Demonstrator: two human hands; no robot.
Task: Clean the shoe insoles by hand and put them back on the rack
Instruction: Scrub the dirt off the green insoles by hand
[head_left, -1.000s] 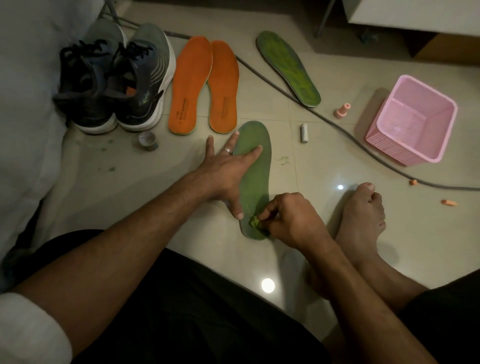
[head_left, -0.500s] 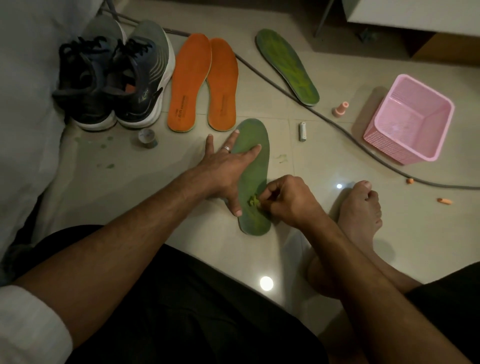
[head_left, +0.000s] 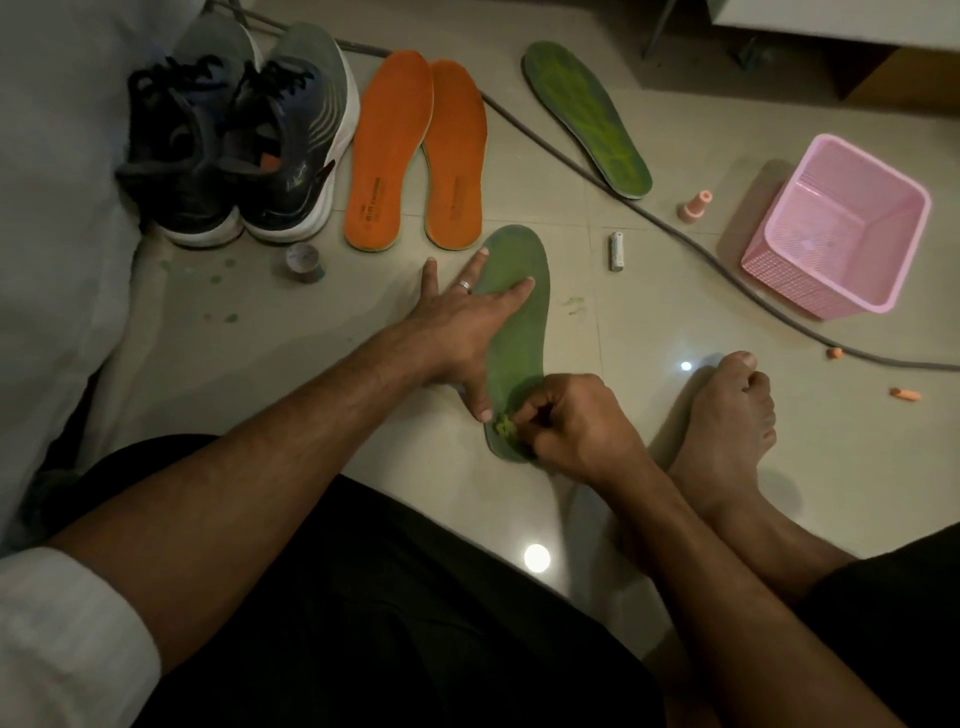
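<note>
On the pale tiled floor (head_left: 649, 312), the left hand (head_left: 457, 332) presses flat, fingers spread, on a dull green foam insole (head_left: 519, 332), while the right hand (head_left: 576, 421) pinches a small yellow-green scrap (head_left: 503, 427) against its heel. Two orange insoles (head_left: 415, 150) lie beyond, beside dark sneakers (head_left: 234, 145).

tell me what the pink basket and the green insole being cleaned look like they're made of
Pink basket: looks like moulded plastic, with fine mesh walls and a smooth, slightly glossy rim.
Green insole: probably foam with a matte, perhaps fabric, top; it lies thin and flat, and shows no shine.
</note>
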